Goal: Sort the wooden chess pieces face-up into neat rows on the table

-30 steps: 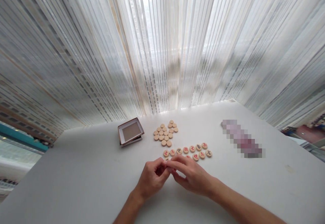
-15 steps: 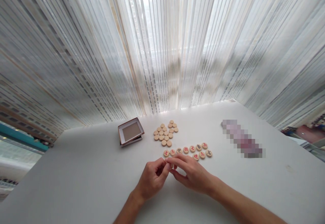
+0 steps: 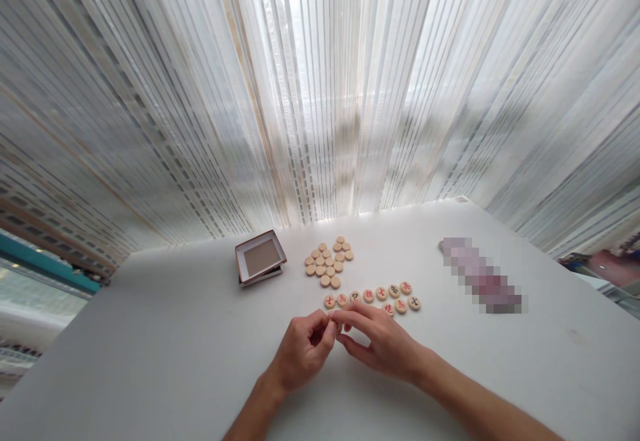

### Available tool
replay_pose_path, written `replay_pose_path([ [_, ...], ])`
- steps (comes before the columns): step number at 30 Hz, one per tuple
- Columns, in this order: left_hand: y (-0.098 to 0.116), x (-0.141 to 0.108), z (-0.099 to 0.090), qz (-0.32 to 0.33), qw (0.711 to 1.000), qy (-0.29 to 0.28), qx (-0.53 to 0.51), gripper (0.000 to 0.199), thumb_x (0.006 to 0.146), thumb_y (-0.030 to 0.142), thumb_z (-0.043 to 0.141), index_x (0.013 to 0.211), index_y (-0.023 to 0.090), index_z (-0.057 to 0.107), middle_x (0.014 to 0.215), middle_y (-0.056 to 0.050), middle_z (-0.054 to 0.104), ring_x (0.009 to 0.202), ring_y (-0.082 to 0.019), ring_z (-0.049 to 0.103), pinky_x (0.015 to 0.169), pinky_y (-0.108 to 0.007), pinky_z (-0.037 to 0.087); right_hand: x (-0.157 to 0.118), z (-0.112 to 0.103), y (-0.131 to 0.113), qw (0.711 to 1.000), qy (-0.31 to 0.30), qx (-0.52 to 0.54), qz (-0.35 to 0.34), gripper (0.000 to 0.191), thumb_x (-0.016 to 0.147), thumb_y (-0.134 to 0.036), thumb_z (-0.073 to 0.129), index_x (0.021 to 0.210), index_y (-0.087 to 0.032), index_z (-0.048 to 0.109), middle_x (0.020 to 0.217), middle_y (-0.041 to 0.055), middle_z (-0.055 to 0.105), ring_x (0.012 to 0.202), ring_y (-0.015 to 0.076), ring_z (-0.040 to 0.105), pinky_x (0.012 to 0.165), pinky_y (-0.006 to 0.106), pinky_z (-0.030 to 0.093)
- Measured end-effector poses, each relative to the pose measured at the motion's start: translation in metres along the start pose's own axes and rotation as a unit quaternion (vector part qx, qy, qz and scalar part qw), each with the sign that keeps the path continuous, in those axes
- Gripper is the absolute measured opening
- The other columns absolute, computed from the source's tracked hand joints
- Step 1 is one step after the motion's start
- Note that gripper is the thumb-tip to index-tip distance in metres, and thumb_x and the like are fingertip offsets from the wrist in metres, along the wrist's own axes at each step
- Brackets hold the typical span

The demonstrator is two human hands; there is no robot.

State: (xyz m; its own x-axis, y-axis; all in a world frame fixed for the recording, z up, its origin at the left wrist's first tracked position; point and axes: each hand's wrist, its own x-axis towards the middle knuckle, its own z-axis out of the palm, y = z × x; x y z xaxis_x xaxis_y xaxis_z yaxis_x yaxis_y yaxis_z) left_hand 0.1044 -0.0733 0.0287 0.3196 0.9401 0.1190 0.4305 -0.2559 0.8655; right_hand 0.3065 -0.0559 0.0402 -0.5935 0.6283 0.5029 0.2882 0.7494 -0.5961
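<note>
My left hand (image 3: 303, 351) is closed in a pinch, its thumb and index finger on a round wooden xiangqi piece (image 3: 339, 328) that is mostly hidden by fingers. From the other side my right hand (image 3: 383, 337) curves in, index finger and thumb around the same piece. Just beyond the hands lie face-up xiangqi pieces (image 3: 369, 295) in two rows, with red or black characters. Part of the nearer row is covered by my right hand. Farther back, a loose cluster of pieces (image 3: 321, 271) shows blank sides up.
An open shallow box (image 3: 241, 267) sits tilted at the back left of the white table (image 3: 165, 341). A blurred-out pinkish object (image 3: 483, 277) lies on the right. Striped sheer curtains (image 3: 330, 94) hang along the table's far edge.
The whole view has shifted slightly. Both hands stay together around the piece, with my right fingers a little farther apart; more of the piece shows between them.
</note>
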Motion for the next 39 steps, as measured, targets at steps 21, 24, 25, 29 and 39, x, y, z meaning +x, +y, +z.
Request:
replay_pose_path([
  [21, 0.001, -0.001, -0.002, 0.021, 1.0, -0.011, -0.018, 0.019, 0.092, 0.026, 0.049, 0.081, 0.016, 0.06, 0.061, 0.003, 0.05, 0.053, -0.01, 0.042, 0.053, -0.02, 0.035, 0.002, 0.0, 0.0, 0.999, 0.019, 0.03, -0.002, 0.031, 0.092, -0.019, 0.059, 0.123, -0.023, 0.059, 0.1, 0.0072, 0.066, 0.091, 0.0177, 0.064, 0.082, 0.031, 0.055],
  [24, 0.001, -0.001, -0.002, 0.022, 1.0, -0.011, -0.017, 0.021, 0.093, 0.029, 0.049, 0.081, 0.016, 0.06, 0.06, 0.003, 0.049, 0.053, -0.01, 0.042, 0.053, -0.02, 0.036, 0.001, 0.0, 0.0, 0.999, 0.022, 0.036, 0.006, 0.029, 0.091, -0.018, 0.058, 0.12, -0.022, 0.06, 0.098, 0.0074, 0.066, 0.09, 0.0183, 0.063, 0.081, 0.031, 0.055],
  [25, 0.002, -0.001, -0.002, 0.024, 1.0, -0.009, -0.018, 0.021, 0.093, 0.029, 0.049, 0.081, 0.016, 0.06, 0.06, 0.003, 0.049, 0.053, -0.01, 0.042, 0.053, -0.02, 0.036, 0.001, 0.0, -0.001, 0.999, 0.022, 0.041, 0.01, 0.029, 0.091, -0.017, 0.058, 0.119, -0.022, 0.06, 0.098, 0.0074, 0.066, 0.09, 0.0185, 0.063, 0.081, 0.031, 0.055],
  [29, 0.004, -0.001, -0.001, 0.033, 0.999, -0.011, -0.015, 0.018, 0.092, 0.028, 0.051, 0.084, 0.016, 0.061, 0.06, 0.003, 0.049, 0.053, -0.01, 0.04, 0.052, -0.02, 0.035, 0.001, 0.0, -0.001, 0.997, 0.026, 0.063, 0.03, 0.024, 0.09, -0.014, 0.057, 0.112, -0.022, 0.062, 0.096, 0.0061, 0.066, 0.087, 0.0174, 0.063, 0.079, 0.03, 0.053],
  [39, 0.003, -0.001, -0.002, 0.067, 0.994, 0.012, 0.087, 0.015, 0.091, 0.028, 0.054, 0.101, 0.018, 0.061, 0.058, 0.005, 0.052, 0.047, -0.009, 0.04, 0.05, -0.019, 0.035, 0.007, -0.024, 0.014, 0.995, 0.079, 0.024, 0.062, 0.012, 0.097, -0.022, 0.052, 0.104, -0.022, 0.062, 0.095, 0.006, 0.065, 0.086, 0.018, 0.064, 0.077, 0.031, 0.053],
])
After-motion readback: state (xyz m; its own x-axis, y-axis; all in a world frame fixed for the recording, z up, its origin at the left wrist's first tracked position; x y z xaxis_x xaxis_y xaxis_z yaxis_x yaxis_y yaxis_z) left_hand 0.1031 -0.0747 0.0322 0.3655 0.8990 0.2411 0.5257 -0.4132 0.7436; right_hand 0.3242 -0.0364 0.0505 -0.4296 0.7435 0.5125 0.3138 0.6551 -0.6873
